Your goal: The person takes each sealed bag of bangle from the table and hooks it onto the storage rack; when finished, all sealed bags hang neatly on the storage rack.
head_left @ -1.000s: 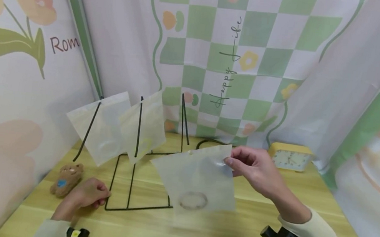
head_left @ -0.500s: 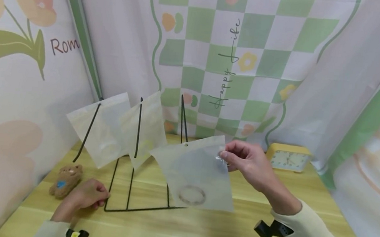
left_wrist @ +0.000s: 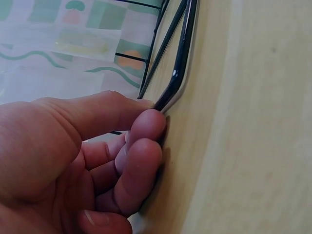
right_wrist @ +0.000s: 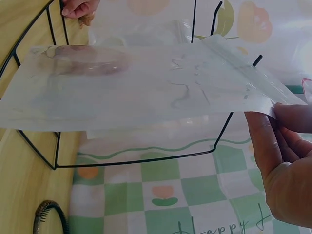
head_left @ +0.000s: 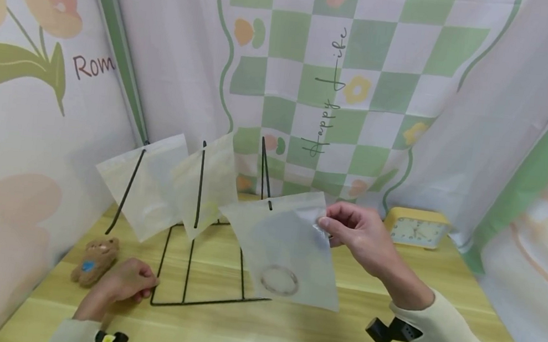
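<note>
My right hand (head_left: 360, 233) pinches the upper right corner of a translucent zip bag (head_left: 292, 240) between thumb and fingers. A ring-shaped bracelet (head_left: 277, 293) shows through the bag's lower part. Near the bag's top edge, the tip of a black hook (head_left: 270, 205) pokes through a small hole. The hook belongs to a black wire display rack (head_left: 200, 301) on the table. With thumb and index finger, my left hand (head_left: 129, 279) grips the rack's near left corner, as the left wrist view shows. Two more bags, a left one (head_left: 151, 191) and a middle one (head_left: 210, 181), hang on the other hooks.
A brown toy bear (head_left: 96, 261) lies left of the rack, beside my left hand. At the back right stands a yellow clock (head_left: 418, 227). A black toothed hoop (right_wrist: 41, 209) lies behind the rack. Printed curtains (head_left: 303, 85) enclose the wooden table (head_left: 286, 339).
My right hand has moved the bag slightly left and up, and the hook tip has come through its hole. My left hand has stayed on the rack's corner.
</note>
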Demonstrator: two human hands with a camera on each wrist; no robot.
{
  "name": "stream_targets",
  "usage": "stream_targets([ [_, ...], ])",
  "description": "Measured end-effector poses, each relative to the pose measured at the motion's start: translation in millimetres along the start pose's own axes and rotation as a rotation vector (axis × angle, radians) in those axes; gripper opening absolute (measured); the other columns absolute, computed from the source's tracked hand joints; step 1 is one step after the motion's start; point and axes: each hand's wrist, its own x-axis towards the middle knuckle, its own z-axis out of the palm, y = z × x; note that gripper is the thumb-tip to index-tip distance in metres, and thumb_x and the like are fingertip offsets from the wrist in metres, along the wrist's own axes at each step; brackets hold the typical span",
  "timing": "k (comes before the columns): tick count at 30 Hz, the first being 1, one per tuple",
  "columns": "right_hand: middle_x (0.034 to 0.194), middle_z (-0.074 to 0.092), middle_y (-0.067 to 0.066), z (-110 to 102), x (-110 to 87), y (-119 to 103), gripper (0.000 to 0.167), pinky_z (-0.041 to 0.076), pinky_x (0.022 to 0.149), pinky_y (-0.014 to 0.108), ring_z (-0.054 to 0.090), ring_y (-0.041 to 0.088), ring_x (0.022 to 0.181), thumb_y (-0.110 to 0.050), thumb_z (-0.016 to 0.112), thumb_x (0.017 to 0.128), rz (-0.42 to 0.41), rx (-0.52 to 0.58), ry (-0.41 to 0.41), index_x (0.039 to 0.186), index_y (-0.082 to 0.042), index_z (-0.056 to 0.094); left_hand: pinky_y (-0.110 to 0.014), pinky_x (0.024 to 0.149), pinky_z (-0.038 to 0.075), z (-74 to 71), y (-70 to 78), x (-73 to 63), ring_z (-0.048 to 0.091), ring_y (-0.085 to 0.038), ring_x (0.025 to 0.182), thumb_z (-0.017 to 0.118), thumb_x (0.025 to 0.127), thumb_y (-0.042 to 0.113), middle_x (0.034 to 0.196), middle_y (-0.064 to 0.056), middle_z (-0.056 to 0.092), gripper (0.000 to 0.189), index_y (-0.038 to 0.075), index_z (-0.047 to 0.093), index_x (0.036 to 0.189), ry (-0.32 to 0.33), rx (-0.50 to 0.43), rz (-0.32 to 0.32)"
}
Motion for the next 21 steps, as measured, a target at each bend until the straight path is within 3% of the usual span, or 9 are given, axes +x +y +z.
stream_targets([
  [21,0.087,0.062,0.013,-2,31.0,11,0.018,0.058,0.068,0.038,0.061,0.020,0.077,-0.021,0.063,0.097,0.044,-0.048,0.020,0.098,-0.003,0.065,-0.027,0.053,0.044,-2.2,4.0,-2.0,0.058,-0.017,0.056,0.064,0.090,0.010,0.067,-0.006,0.062,0.015,0.006,0.063,0.075,-0.017,-0.013,-0.009],
])
